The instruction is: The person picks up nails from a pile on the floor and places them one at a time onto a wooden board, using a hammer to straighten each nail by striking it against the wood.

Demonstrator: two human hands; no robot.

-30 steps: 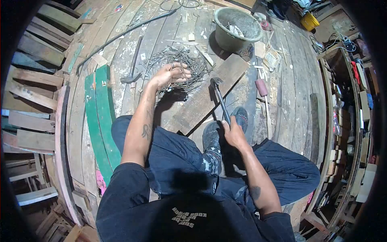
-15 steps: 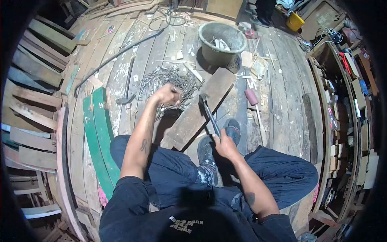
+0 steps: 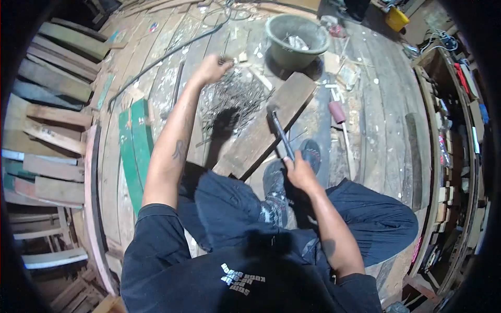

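Observation:
My right hand (image 3: pixel 301 173) is wrapped round the handle of a hammer (image 3: pixel 282 133), whose head lies on or close over a thick wooden board (image 3: pixel 271 125) slanting between my feet and a bucket. My left hand (image 3: pixel 213 69) reaches far forward, with curled fingers, over the back edge of a heap of nails (image 3: pixel 235 99). Something small and dark shows at its fingertips, but I cannot tell what it is. The arm's shadow falls across the near part of the heap.
A grey bucket (image 3: pixel 296 44) stands behind the board. A mallet with a pinkish head (image 3: pixel 337 112) lies to the right. Green planks (image 3: pixel 134 148) and a long metal bar (image 3: pixel 167 57) lie on the left. Stacked wood (image 3: pixel 60 122) and a cluttered shelf (image 3: pixel 443 172) flank me.
My left hand has moved forward, from over the middle of the nail heap to its far edge. The hammer stays in my right hand at the board. The view has shifted slightly.

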